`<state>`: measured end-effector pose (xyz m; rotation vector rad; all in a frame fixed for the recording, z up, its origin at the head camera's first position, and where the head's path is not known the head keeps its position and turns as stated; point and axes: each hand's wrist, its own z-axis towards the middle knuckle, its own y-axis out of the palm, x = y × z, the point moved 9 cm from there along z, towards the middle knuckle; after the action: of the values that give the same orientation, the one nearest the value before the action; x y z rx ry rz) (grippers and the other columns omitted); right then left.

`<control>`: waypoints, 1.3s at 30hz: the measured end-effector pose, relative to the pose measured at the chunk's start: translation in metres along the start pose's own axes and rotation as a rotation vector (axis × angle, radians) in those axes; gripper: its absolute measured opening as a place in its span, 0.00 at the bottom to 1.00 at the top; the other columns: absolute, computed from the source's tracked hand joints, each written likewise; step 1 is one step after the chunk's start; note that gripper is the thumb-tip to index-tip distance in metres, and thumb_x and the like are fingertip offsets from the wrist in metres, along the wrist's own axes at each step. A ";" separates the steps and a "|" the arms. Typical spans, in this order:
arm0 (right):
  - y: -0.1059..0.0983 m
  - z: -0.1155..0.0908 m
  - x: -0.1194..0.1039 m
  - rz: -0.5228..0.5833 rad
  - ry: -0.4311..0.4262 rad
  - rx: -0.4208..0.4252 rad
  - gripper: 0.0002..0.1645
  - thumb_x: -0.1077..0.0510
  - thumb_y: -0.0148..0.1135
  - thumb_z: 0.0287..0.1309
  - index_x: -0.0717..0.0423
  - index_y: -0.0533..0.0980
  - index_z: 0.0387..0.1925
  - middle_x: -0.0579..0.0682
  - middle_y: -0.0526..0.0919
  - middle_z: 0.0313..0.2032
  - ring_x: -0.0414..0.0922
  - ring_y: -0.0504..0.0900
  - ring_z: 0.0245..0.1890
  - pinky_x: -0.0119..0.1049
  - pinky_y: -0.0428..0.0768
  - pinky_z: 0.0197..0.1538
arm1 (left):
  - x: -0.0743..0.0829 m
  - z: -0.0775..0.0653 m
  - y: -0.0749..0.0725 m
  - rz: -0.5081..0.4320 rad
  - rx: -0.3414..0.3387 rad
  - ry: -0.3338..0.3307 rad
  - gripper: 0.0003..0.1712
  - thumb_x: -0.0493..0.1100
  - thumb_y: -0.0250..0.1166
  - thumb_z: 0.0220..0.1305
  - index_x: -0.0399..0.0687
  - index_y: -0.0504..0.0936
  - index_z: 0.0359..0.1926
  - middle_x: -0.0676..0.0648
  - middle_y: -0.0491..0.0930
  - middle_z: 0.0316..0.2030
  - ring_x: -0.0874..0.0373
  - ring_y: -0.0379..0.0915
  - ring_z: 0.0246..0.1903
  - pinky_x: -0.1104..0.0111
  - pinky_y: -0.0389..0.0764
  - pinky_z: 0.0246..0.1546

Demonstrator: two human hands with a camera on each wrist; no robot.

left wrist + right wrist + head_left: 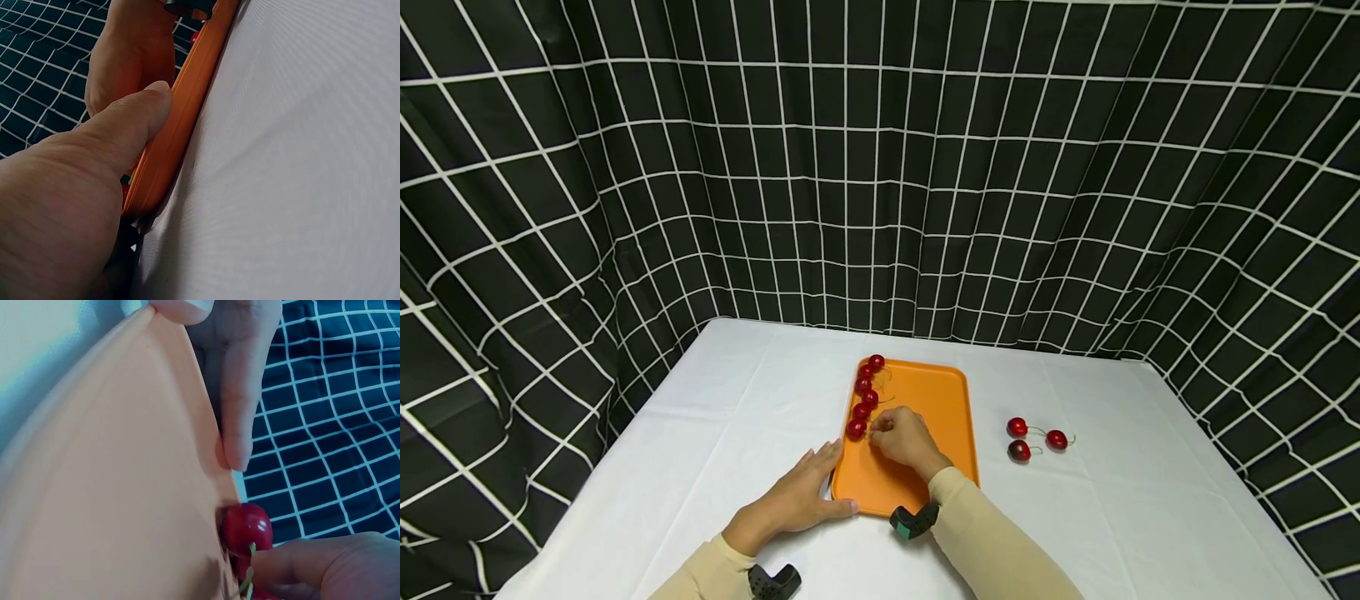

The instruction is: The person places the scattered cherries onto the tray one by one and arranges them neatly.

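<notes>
An orange tray (928,396) lies on the white-covered table. Along its left side runs a line of several red cherries (863,385) with thin green stems. My left hand (801,496) rests at the tray's lower left corner, fingers straight along the left edge, thumb against the near edge. Over the tray, my right hand (906,437) pinches the stem of the nearest cherry (856,429). The right wrist view shows that cherry (247,528) against the tray's side, its stem at the fingertips. Part of the right hand's grip is hidden.
To the right of the tray, three loose cherries lie on the tablecloth: one upper left (1017,427), one lower left (1019,451), one right (1056,440). A black curtain (880,167) with white grid lines stands behind the table and at both sides.
</notes>
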<state>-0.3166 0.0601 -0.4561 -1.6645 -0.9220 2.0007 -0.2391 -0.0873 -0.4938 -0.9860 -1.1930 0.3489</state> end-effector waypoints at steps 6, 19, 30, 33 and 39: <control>-0.035 -0.002 -0.003 0.018 -0.025 0.082 0.05 0.59 0.69 0.55 0.53 0.85 0.35 0.46 0.80 0.34 0.45 0.74 0.31 0.38 0.77 0.32 | 0.001 -0.001 0.000 -0.005 -0.008 -0.008 0.61 0.73 0.63 0.52 0.40 0.52 0.74 0.45 0.50 0.73 0.50 0.42 0.72 0.55 0.41 0.71; -0.169 -0.026 -0.006 0.260 -0.238 0.331 0.09 0.59 0.69 0.56 0.58 0.85 0.39 0.51 0.83 0.35 0.50 0.73 0.30 0.30 0.70 0.22 | 0.001 -0.002 0.002 -0.037 -0.009 -0.010 0.61 0.72 0.65 0.52 0.40 0.52 0.74 0.44 0.49 0.73 0.50 0.41 0.72 0.54 0.40 0.70; -0.244 -0.064 0.058 0.305 -0.127 0.435 0.20 0.53 0.67 0.61 0.62 0.81 0.48 0.47 0.82 0.37 0.47 0.73 0.31 0.30 0.74 0.29 | -0.002 -0.001 0.001 -0.033 -0.017 -0.013 0.61 0.71 0.65 0.53 0.40 0.51 0.75 0.45 0.48 0.74 0.51 0.40 0.72 0.55 0.39 0.71; -0.252 -0.072 0.073 0.345 -0.112 0.431 0.19 0.54 0.66 0.61 0.62 0.81 0.49 0.45 0.83 0.37 0.44 0.73 0.31 0.29 0.75 0.29 | -0.002 -0.001 0.001 -0.029 -0.023 -0.010 0.61 0.71 0.65 0.53 0.40 0.51 0.74 0.46 0.47 0.74 0.52 0.40 0.72 0.55 0.38 0.71; -0.252 -0.085 0.103 0.470 -0.071 0.411 0.17 0.57 0.67 0.60 0.62 0.82 0.48 0.46 0.84 0.39 0.42 0.73 0.32 0.26 0.73 0.26 | -0.001 -0.001 0.001 -0.039 -0.022 -0.021 0.61 0.71 0.65 0.53 0.40 0.52 0.74 0.44 0.48 0.73 0.49 0.40 0.72 0.53 0.41 0.70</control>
<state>-0.2878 0.3283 -0.3636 -1.6789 -0.1100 2.3547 -0.2383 -0.0881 -0.4953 -0.9782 -1.2361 0.3166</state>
